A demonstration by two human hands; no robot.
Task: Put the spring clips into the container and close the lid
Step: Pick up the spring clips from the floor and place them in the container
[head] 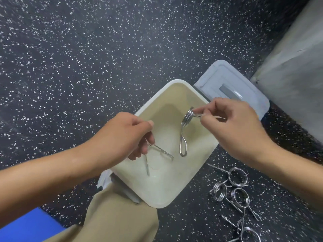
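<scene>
My left hand [125, 135] and right hand [232, 126] each pinch a coiled steel spring clip [185, 131] over the cream plastic container [157, 193]. Dropped carelessly, I think they could bounce out or tangle.

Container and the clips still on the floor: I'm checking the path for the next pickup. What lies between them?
Only bare speckled floor separates the container from the loose clips, per the head view.
</scene>
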